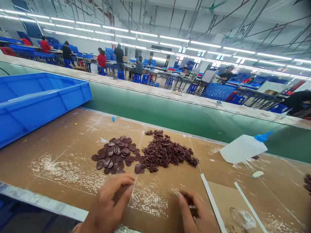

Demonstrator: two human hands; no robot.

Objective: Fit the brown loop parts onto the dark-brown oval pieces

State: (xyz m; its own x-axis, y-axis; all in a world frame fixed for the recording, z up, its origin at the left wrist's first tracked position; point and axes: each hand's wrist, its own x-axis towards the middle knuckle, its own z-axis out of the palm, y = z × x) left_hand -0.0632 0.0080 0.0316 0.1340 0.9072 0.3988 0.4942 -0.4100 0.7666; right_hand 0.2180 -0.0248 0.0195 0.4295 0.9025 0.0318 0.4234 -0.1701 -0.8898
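Nearest the camera, at the board's front edge, the left hand [109, 204] is closed, its fingers curled around what may be a thin flat piece, though the fingers and the poor angle hide most of it. The right hand [195, 210] is also closed, with a small glinting item [193, 210] pinched in its fingertips; its exact nature is hard to make out.

Both hands sit just in front of the heap of dark brown discs [114, 156], which lies on a brown cardboard-covered workbench [60, 152]. Touching the heap's far right side is a larger mass of spiky dark brown pieces [165, 152]. Both heaps remain plentiful, so much of this material is unused, while the hands appear to hold only a small amount of it.

To the right of the discs lie two white strips [213, 204] and a clear plastic dish [243, 218], with a white squeeze bottle [243, 149] with a blue nozzle farther right. Beyond the discs, to the left, sits a blue plastic crate [43, 100], and a green conveyor belt [194, 119] runs behind the bench. Well beyond it, co-workers [119, 55] stand or sit at benches stacked with blue crates.
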